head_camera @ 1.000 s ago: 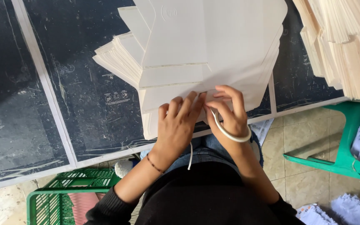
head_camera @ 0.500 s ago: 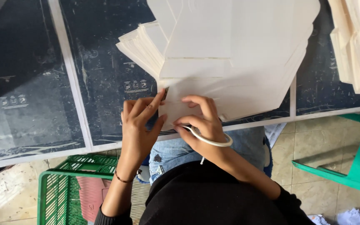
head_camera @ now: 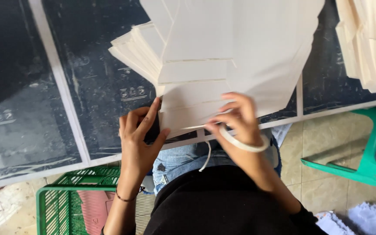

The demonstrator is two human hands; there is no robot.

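At the near edge of the dark printed table top, I see the left hand has slid left since half a second ago; it now lies open, fingers spread, its thumb against the left end of the folded white paper sheet. That sheet tops the fanned stack of white paper sheets. Its long axis runs left to right along the table edge, the fold facing me. The right hand, wearing a white tape ring at the wrist, has moved from centre to the right, fingertips curled and pinching the near fold. I judge the crease is being pressed flat.
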